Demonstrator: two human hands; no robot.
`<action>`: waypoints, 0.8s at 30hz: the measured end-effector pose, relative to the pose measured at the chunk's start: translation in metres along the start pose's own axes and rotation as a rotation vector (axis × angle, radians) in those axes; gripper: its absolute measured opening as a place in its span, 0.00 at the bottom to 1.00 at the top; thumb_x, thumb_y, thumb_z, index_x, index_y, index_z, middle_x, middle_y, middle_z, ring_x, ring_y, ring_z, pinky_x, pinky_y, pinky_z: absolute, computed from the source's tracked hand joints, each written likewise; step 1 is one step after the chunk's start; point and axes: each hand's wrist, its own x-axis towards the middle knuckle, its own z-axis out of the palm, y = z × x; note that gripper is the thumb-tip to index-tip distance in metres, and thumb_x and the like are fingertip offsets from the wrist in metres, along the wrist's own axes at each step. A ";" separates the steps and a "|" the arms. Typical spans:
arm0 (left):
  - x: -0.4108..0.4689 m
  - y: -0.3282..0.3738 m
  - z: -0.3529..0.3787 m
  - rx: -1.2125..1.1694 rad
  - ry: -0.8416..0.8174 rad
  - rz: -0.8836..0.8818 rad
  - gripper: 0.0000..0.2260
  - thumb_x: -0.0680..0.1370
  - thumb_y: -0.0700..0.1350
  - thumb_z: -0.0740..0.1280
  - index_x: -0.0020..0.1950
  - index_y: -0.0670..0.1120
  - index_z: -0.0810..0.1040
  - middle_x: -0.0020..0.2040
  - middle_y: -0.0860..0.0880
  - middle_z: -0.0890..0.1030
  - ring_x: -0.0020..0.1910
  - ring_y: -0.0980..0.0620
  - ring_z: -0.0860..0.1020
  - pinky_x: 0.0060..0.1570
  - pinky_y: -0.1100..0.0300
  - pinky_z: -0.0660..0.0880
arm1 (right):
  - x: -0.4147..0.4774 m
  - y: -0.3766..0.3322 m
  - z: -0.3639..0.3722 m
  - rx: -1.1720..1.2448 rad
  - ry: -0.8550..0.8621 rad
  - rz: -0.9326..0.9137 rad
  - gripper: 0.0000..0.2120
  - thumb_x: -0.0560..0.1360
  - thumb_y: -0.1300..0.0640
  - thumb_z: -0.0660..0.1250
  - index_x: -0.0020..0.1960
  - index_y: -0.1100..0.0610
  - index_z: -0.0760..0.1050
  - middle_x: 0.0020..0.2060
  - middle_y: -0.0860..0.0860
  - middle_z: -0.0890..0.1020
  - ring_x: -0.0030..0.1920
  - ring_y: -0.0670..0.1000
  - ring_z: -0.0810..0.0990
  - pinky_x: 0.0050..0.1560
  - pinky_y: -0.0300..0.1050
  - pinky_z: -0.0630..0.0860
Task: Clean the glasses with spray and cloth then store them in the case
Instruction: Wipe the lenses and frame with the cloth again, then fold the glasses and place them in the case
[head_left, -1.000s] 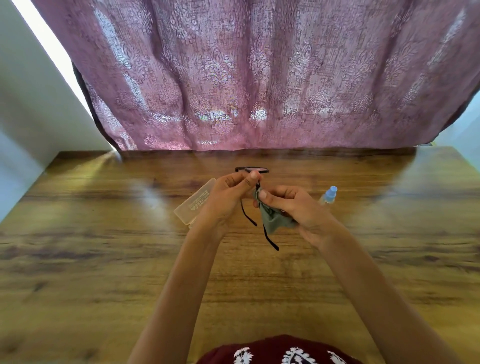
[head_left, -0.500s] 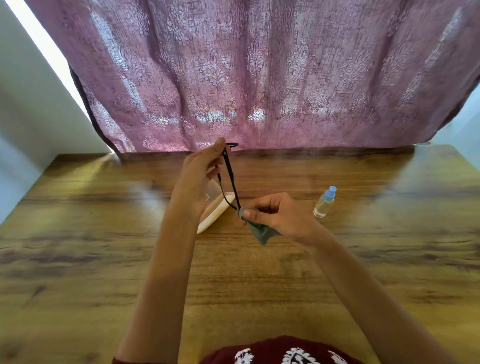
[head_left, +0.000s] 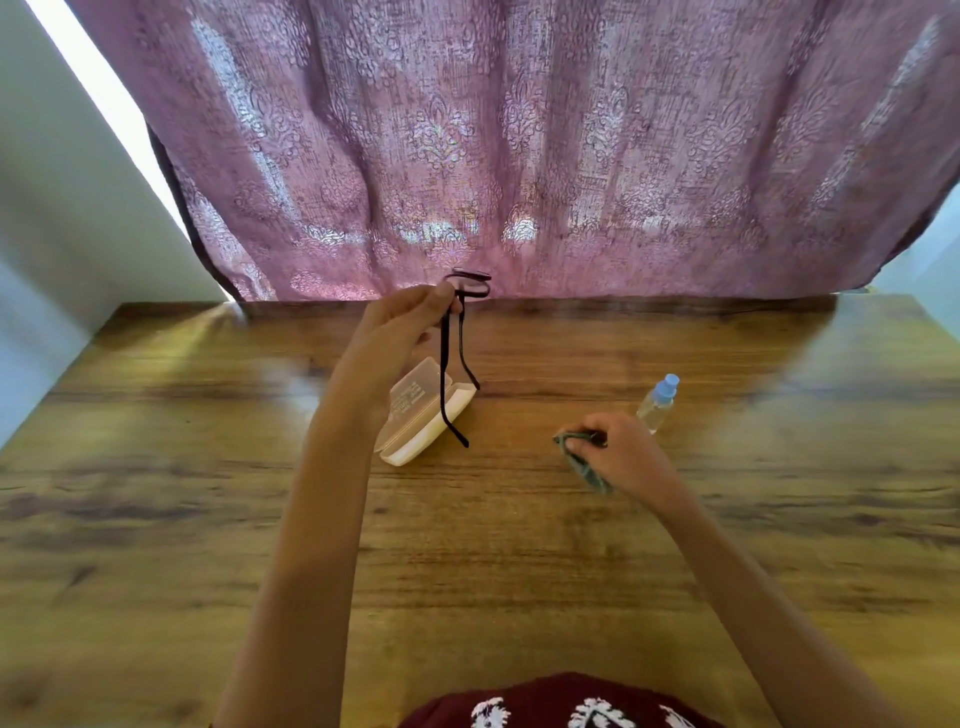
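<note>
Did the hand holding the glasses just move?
Yes. The left hand rose, carrying the black-framed glasses from beside the translucent plastic case up to the wooden table edge.

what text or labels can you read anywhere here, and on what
Case: a few lines of small print on the clear lid, too blurred to read.
Bottle: no label or print shows.
Glasses and cloth: no text shows.
Garment: white motifs, a pattern rather than letters.
No text here can be quoted.
</note>
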 end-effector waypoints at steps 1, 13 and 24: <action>-0.001 -0.001 0.001 0.047 -0.028 0.024 0.08 0.76 0.53 0.68 0.44 0.50 0.82 0.41 0.60 0.83 0.45 0.67 0.78 0.53 0.66 0.70 | 0.003 0.007 0.000 -0.020 0.011 0.025 0.06 0.76 0.63 0.68 0.46 0.54 0.81 0.38 0.45 0.81 0.36 0.41 0.76 0.35 0.26 0.69; -0.012 -0.031 -0.009 0.488 -0.103 0.200 0.07 0.78 0.43 0.67 0.47 0.44 0.84 0.47 0.48 0.82 0.49 0.50 0.77 0.51 0.58 0.71 | 0.029 0.034 0.017 -0.284 0.260 -0.015 0.09 0.76 0.66 0.66 0.55 0.63 0.79 0.48 0.55 0.80 0.50 0.52 0.77 0.50 0.37 0.66; -0.015 -0.034 -0.009 0.716 -0.071 0.348 0.14 0.74 0.53 0.68 0.47 0.44 0.85 0.46 0.47 0.83 0.44 0.49 0.75 0.50 0.51 0.70 | 0.038 -0.008 0.001 0.011 0.309 -0.024 0.08 0.78 0.59 0.62 0.51 0.58 0.79 0.42 0.51 0.83 0.39 0.48 0.79 0.40 0.34 0.74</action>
